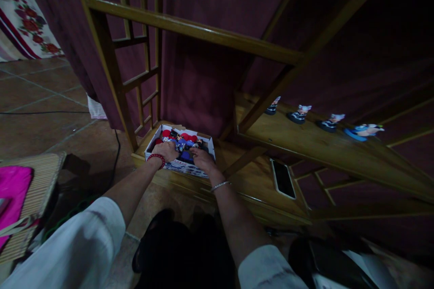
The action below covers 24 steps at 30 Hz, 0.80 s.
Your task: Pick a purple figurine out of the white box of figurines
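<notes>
Both hands reached palm-down into one white box of small figures on the low shelf — left hand and right hand curled among them, grip hidden; four figurines stood on the upper shelf — one phone lay nearby

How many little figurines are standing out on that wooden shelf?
4, in a row along the shelf: one at the left, the next, a third, and one on a blue base. More may lie in the box under both hands.

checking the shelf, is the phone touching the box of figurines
Apart. The head view shows bare wooden shelf between the phone and the box.
</notes>
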Tool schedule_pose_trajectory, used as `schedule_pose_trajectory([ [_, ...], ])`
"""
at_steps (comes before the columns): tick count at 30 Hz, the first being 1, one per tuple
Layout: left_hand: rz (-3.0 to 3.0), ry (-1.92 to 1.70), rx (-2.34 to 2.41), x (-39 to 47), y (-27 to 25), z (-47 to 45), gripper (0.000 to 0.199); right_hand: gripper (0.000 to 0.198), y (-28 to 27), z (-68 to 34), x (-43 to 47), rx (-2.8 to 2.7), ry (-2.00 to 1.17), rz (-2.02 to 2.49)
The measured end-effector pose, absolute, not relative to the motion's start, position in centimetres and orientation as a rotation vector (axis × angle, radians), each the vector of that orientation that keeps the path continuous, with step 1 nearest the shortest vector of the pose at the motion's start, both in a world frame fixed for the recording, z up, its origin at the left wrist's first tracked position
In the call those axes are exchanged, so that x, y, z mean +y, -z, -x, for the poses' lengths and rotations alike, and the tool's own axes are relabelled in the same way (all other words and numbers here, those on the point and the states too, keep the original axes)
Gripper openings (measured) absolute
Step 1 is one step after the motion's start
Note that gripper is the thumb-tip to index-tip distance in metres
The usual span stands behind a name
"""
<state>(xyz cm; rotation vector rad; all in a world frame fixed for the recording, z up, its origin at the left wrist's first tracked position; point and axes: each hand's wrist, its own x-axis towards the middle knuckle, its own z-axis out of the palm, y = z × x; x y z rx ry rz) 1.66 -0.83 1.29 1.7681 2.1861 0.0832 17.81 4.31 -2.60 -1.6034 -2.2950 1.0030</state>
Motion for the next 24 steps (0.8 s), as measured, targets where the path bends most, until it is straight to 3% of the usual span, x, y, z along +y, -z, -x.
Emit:
schedule_pose_trajectory([
  [10, -1.746, -0.092, 2.202, -0.8, -1.3, -1.7, 0.044, 0.03, 1.3, -17.8, 3.9, -2.435, -1.013, 1.622],
  [24, -1.779, -0.14, 2.151, -0.8, -1.3, -1.6, 0.039, 0.031, 2.4, -17.8, 4.2, -2.206, -1.112, 1.56],
])
